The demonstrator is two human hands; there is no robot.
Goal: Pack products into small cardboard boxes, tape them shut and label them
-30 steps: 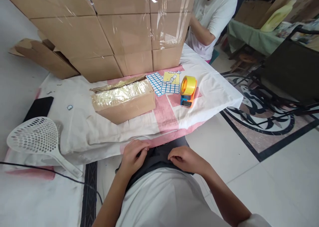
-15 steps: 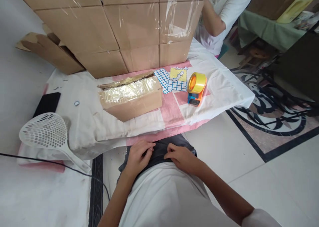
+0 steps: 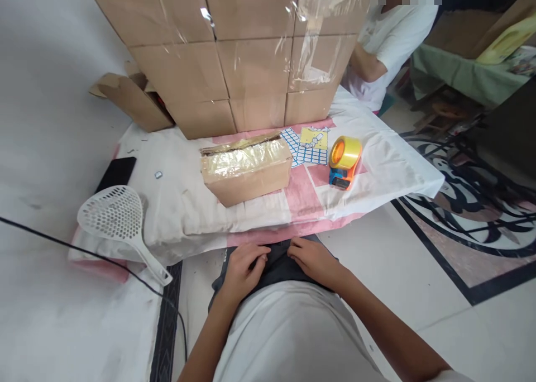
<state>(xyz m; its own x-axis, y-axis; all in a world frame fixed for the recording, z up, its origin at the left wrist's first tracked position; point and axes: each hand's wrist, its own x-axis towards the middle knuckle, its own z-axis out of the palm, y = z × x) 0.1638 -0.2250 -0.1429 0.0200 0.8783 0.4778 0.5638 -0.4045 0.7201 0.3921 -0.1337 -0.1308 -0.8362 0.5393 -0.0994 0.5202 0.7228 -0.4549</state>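
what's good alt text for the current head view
A person's two hands rest at the lap, nothing visible in them, before a cloth-covered table. On it, a cardboard box sits beside printed sheets and a tape dispenser, with stacked cartons behind; a white perforated scoop lies at left.

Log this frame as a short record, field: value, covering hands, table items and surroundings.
left hand: at the lap, over dark clothing; nothing visible held
right hand: also at the lap, fingers curled
cardboard box: on the cloth-covered table, shiny film or tape across its top
tape dispenser: right of the box, yellow roll
printed sheets: overlapping, between box and dispenser
white scoop: at the table's left
stacked cartons: behind the box
other person: upper right, white sleeve
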